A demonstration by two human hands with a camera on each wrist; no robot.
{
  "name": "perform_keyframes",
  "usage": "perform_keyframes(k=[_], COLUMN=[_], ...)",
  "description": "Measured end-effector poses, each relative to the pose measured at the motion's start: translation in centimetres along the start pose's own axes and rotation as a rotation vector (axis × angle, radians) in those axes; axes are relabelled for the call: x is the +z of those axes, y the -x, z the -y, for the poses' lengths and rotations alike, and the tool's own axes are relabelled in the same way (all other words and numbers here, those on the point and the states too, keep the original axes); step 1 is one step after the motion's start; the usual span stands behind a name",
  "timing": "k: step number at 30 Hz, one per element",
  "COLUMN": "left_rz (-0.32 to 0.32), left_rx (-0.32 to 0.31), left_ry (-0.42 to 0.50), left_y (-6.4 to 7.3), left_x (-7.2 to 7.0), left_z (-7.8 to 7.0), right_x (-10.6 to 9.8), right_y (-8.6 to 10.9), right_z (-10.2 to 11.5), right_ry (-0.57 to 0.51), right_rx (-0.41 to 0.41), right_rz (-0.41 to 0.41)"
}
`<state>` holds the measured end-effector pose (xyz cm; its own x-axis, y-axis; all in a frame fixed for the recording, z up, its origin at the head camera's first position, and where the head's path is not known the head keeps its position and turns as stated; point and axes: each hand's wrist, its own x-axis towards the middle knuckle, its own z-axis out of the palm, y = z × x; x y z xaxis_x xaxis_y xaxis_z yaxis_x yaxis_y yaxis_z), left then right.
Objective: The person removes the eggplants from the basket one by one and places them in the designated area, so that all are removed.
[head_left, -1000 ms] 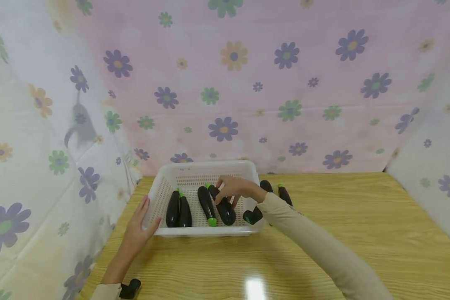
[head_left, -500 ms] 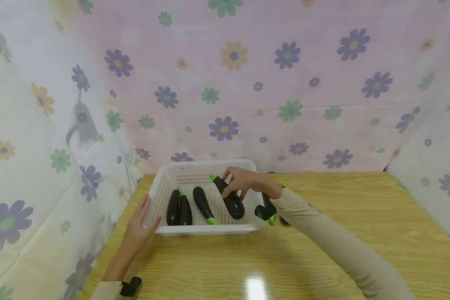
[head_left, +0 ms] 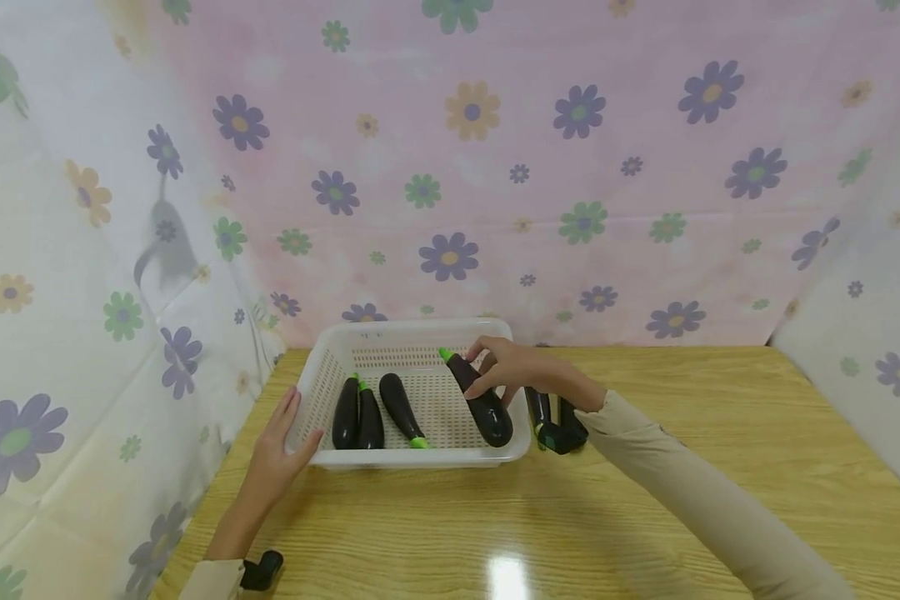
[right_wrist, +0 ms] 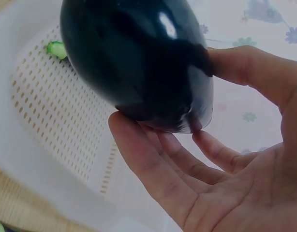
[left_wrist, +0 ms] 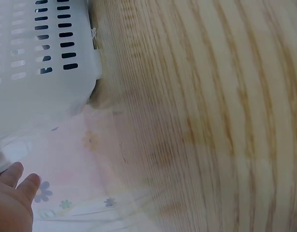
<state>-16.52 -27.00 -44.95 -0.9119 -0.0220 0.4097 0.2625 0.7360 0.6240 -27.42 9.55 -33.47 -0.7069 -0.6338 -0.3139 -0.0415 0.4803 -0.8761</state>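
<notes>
My right hand (head_left: pixel 516 367) grips a dark, glossy eggplant (head_left: pixel 487 414) by its sides, over the right part of a white perforated basket (head_left: pixel 412 457). Its green stem points toward the back and left. In the right wrist view the eggplant (right_wrist: pixel 139 63) fills the space between thumb and fingers. My left hand (head_left: pixel 273 454) rests against the basket's left end, fingers straight along the side wall and thumb at the front corner. Inside the basket lie a pair of eggplants (head_left: pixel 357 421) side by side at the left and a single slanted eggplant (head_left: pixel 400 406) near the middle.
On the wooden table (head_left: pixel 690 433), just right of the basket, more eggplants (head_left: pixel 537 406) lie partly hidden behind the right wrist and its black camera (head_left: pixel 562 437). A flowered cloth (head_left: pixel 450 167) hangs behind the table and along both sides.
My right hand has moved right within the basket, carrying the gripped eggplant away from the middle one. The middle eggplant has shifted and tilted slightly left. My left hand stays at the basket's end.
</notes>
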Motion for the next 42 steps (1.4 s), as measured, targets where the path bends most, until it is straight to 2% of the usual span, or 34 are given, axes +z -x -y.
perform_keyframes(k=[9,14,20,28,42], left_rz=[-0.004,-0.009,-0.033,-0.025,-0.047], left_rx=[0.002,0.010,0.026,0.027,0.044], left_ry=[0.006,-0.005,-0.014,-0.009,-0.011], left_y=[0.0,0.0,0.0,0.3,0.5], left_x=[-0.1,0.0,0.1,0.2,0.5], left_z=[0.0,0.1,0.1,0.2,0.5], right_x=[-1.0,-1.6,-2.1,-2.4,-2.7], right_y=[2.2,3.3,3.9,5.1,6.5], right_z=[-0.9,-1.5,-2.2,-2.5,-4.7], right_ry=[0.000,0.038,0.031,0.013,-0.011], right_rx=[-0.006,-0.026,-0.033,-0.039,-0.027], right_rz=[-0.046,-0.081,-0.099,-0.119,-0.176])
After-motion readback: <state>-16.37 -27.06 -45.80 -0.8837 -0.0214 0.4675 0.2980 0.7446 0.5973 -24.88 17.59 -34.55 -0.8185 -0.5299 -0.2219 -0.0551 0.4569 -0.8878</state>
